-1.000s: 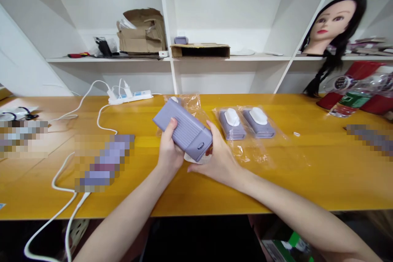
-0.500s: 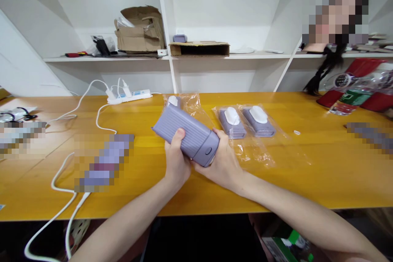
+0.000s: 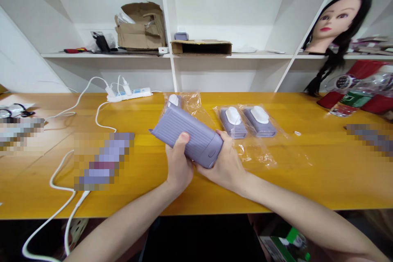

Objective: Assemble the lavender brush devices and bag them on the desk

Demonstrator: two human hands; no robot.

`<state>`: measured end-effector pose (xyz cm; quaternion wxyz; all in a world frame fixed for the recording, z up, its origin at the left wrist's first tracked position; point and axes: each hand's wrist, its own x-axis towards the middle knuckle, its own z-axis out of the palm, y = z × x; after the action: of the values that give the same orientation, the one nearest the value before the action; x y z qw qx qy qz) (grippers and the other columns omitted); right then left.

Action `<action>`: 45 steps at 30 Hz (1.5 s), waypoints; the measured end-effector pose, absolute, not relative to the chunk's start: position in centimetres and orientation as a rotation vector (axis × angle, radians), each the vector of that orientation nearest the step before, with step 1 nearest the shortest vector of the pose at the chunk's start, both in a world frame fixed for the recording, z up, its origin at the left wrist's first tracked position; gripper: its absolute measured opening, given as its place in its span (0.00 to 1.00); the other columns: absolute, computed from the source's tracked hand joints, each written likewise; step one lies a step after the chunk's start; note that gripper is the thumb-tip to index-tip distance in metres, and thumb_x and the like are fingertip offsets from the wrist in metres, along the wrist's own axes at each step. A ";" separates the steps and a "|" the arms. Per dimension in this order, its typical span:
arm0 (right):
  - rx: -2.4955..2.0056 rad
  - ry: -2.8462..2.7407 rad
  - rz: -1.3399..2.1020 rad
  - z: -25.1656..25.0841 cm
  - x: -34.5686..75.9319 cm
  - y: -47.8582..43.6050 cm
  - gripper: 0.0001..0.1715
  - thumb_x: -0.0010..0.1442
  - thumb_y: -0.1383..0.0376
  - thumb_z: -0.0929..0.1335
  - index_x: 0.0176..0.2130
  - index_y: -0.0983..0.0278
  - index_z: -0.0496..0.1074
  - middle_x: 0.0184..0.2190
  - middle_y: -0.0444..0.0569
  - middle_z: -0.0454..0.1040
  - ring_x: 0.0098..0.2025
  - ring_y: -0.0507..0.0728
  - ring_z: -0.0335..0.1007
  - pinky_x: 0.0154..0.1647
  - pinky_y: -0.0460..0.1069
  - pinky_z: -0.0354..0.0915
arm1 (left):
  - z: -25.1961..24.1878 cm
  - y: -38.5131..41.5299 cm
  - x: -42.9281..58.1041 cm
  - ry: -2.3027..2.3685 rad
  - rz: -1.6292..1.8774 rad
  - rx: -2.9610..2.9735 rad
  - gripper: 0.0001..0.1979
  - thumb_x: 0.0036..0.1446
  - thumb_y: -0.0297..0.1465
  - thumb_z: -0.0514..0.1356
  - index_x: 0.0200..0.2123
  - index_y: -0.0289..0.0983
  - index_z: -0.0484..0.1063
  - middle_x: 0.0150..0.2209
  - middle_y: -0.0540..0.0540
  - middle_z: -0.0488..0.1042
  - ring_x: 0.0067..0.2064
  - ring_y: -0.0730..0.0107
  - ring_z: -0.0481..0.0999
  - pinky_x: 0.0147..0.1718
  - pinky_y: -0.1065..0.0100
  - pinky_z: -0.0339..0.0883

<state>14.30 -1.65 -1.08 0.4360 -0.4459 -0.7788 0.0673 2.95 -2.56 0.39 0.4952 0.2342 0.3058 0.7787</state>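
Note:
A purple ribbed plastic case (image 3: 187, 133) with an oval button at one end is held tilted above the table, between both my hands. My left hand (image 3: 179, 161) grips its left underside, thumb lying on the ribbed face. Around the button end wraps my right hand (image 3: 225, 159), its fingers mostly hidden behind the case. Just behind stands a similar purple piece with a white top (image 3: 173, 100) in clear plastic. To the right lie two more purple pieces with white oval tops, one nearer (image 3: 233, 125) and one farther right (image 3: 260, 122), both on clear plastic wrap.
A blurred-out phone (image 3: 106, 163) with a white cable lies at left; a white power strip (image 3: 132, 94) is behind it. At right are a small white ring (image 3: 297, 133) and a plastic bottle (image 3: 350, 98). Cardboard boxes (image 3: 141, 28) and a mannequin head (image 3: 334, 20) sit on the shelf.
The case has barely shifted, tilting slightly in my hands. Both hands keep their hold, and the things on the table stay put.

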 end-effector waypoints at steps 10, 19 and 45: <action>-1.200 -1.983 0.392 0.5 14.3 -0.8 0.48 0.40 0.56 0.73 0.53 0.63 0.49 0.46 0.62 0.70 0.44 0.71 0.73 0.38 0.63 0.69 | 0.8 -1.6 2.7 0.814 1.849 0.465 0.22 0.49 0.40 0.64 0.47 0.40 0.69 0.41 0.47 0.76 0.43 0.63 0.77 0.45 0.63 0.69; -1.151 -1.971 0.411 0.4 14.2 0.0 0.47 0.41 0.57 0.74 0.54 0.63 0.52 0.48 0.60 0.68 0.47 0.68 0.71 0.41 0.61 0.69 | 1.0 0.1 1.7 0.751 1.810 0.461 0.19 0.51 0.40 0.64 0.44 0.37 0.70 0.42 0.44 0.78 0.48 0.60 0.76 0.48 0.63 0.69; -0.764 -1.593 1.429 2.6 14.5 0.6 0.17 0.38 0.63 0.75 0.27 0.64 0.67 0.22 0.39 0.64 0.25 0.50 0.58 0.29 0.48 0.60 | 1.8 0.3 0.5 0.508 1.765 0.764 0.29 0.44 0.46 0.67 0.48 0.38 0.70 0.45 0.41 0.77 0.52 0.51 0.74 0.49 0.58 0.70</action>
<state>14.53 0.57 2.64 0.4210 -0.3051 -0.6360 0.5702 0.50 0.31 1.81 0.5447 0.3221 0.2141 0.7441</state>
